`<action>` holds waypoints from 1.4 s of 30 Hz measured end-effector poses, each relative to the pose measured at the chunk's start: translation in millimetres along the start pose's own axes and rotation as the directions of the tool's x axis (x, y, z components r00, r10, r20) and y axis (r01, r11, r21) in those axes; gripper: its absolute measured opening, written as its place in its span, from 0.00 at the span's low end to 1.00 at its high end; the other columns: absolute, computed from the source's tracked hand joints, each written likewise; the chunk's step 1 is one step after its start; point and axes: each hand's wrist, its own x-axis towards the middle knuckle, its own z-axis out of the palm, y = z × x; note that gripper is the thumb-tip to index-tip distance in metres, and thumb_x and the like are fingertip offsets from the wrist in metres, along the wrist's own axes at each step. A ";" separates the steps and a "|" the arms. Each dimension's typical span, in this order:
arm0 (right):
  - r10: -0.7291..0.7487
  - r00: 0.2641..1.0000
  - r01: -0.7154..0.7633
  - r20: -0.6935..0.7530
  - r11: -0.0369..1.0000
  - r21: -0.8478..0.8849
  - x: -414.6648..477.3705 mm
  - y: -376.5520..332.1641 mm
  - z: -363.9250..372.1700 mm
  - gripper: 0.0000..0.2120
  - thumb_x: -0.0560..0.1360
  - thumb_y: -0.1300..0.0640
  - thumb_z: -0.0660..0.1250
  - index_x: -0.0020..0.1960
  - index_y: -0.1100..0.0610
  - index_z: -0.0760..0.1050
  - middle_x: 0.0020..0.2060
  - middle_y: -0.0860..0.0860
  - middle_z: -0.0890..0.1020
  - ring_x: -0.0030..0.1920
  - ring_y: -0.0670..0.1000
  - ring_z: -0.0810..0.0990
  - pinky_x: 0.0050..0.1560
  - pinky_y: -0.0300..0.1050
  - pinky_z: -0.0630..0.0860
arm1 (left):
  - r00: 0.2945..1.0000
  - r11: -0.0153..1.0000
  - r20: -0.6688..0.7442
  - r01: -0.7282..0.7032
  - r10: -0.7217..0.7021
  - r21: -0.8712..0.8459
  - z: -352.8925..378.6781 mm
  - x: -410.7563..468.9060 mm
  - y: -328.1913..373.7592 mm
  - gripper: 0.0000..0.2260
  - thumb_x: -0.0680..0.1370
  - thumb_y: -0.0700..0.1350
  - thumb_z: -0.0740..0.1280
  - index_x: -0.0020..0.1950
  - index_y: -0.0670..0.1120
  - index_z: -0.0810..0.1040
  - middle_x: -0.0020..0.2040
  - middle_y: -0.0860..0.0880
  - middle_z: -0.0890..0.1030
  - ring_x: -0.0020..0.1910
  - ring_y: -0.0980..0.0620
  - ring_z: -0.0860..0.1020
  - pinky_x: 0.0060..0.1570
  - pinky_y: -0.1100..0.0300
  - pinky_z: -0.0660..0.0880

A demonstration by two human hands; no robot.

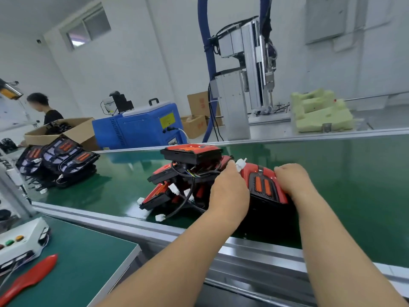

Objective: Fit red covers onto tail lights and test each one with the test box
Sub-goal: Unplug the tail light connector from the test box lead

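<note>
Tail light (264, 187) is gripped at each end by left hand (230, 191) and right hand (290, 180), seemingly to steady it beside the pile (190, 171) on its left.

Your left hand (229, 191), right hand (290, 181) cover both sides of tail light (264, 187); your fingertips out of sight over its far edge. Underside of light lost in dark shadow. At left edge, test box (21, 244) cut off, markings too small to read. Near bottom-left corner, red cover (31, 276) cut off
</note>
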 end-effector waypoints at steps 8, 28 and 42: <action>0.016 0.999 -0.027 -0.041 0.960 -0.277 -6.1 6.5 2.9 0.06 0.73 0.65 0.62 0.44 0.60 0.78 0.39 0.55 0.78 0.36 0.55 0.74 0.42 0.42 0.69 | 0.994 0.996 0.082 0.075 -0.071 -0.039 -6.6 -6.0 2.3 0.28 0.81 0.55 0.62 0.79 0.51 0.58 0.75 0.49 0.68 0.69 0.46 0.71 0.59 0.52 0.68; -0.415 0.873 0.379 -0.255 0.908 -0.178 -53.8 -61.9 0.6 0.21 0.78 0.59 0.62 0.71 0.59 0.72 0.68 0.59 0.74 0.71 0.60 0.68 0.71 0.57 0.67 | 0.992 0.997 -0.094 -0.082 0.082 -0.004 -60.4 -26.0 -15.9 0.27 0.82 0.54 0.62 0.79 0.50 0.59 0.79 0.52 0.59 0.77 0.50 0.57 0.75 0.49 0.59; -0.821 0.570 0.812 0.033 0.556 -0.179 -155.8 -190.1 134.3 0.20 0.77 0.57 0.65 0.69 0.58 0.74 0.69 0.55 0.73 0.72 0.57 0.65 0.72 0.50 0.61 | 0.911 0.986 -0.377 0.164 -0.167 -0.042 -184.5 -60.2 -125.3 0.27 0.82 0.53 0.62 0.79 0.49 0.60 0.78 0.51 0.61 0.77 0.52 0.59 0.75 0.50 0.59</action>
